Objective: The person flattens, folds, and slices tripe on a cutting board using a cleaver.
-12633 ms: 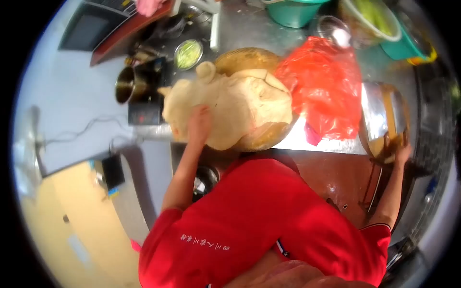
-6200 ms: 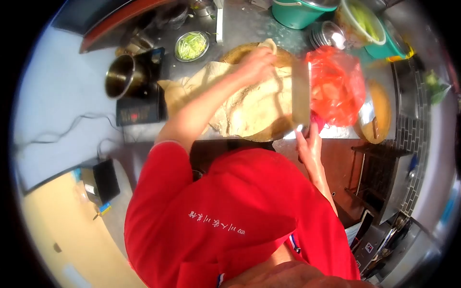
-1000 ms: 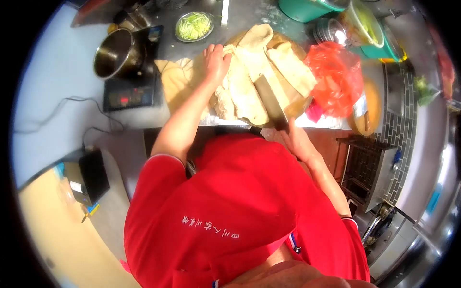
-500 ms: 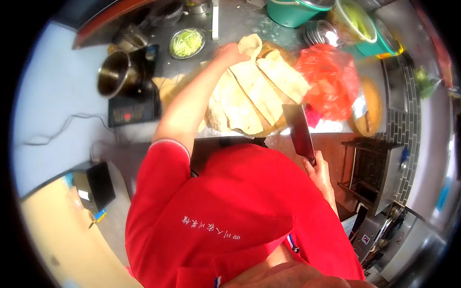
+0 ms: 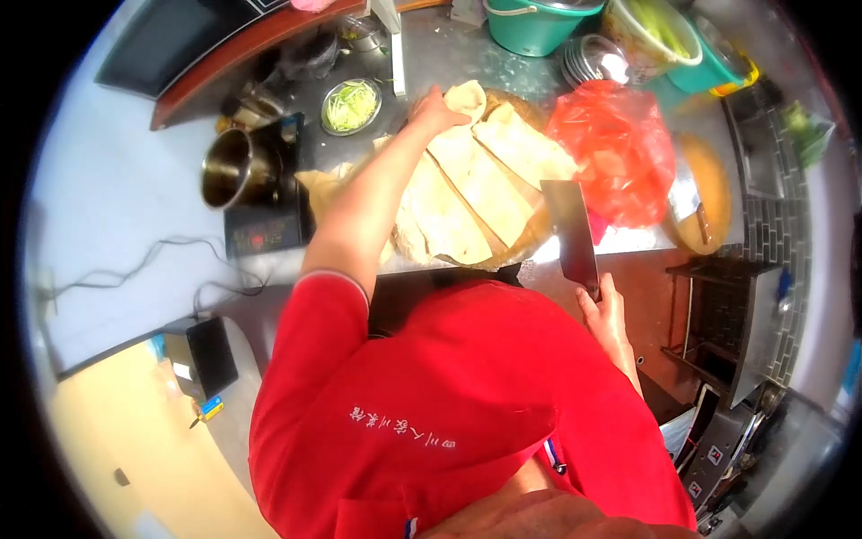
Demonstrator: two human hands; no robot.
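Nearest, the right hand [image 5: 611, 313] is closed around the handle of a cleaver [image 5: 573, 234], thumb and fingers wrapped on it; the broad blade points away from the body, over the near edge of the steel counter [image 5: 305, 260]. Change noted: one second ago this blade stood in among the strips, whereas now it is drawn clear to their right. Just beyond and to the left lies the pale flat sheet [image 5: 444, 211], on a round wooden chopping block [image 5: 540, 232], with slits running between long strips; some strips lie close together, and the right one [image 5: 521, 144] is angled outward. Inference: at least two divisions are made, and the work sits between strokes. At the far left of the strips, the left hand [image 5: 438, 114] touches the folded far end [image 5: 467, 102] of the sheet, having shifted there from the left side; thumb and fingers look apart, but cannot tell whether they pinch the fold or merely rest on it. Probable function: steadying or arranging the piece. Right of the block, a red plastic bag [image 5: 612, 153] lies close by. Farther left is a dish of shredded green vegetable [image 5: 351, 106]; farthest, a teal bucket [image 5: 537, 29].
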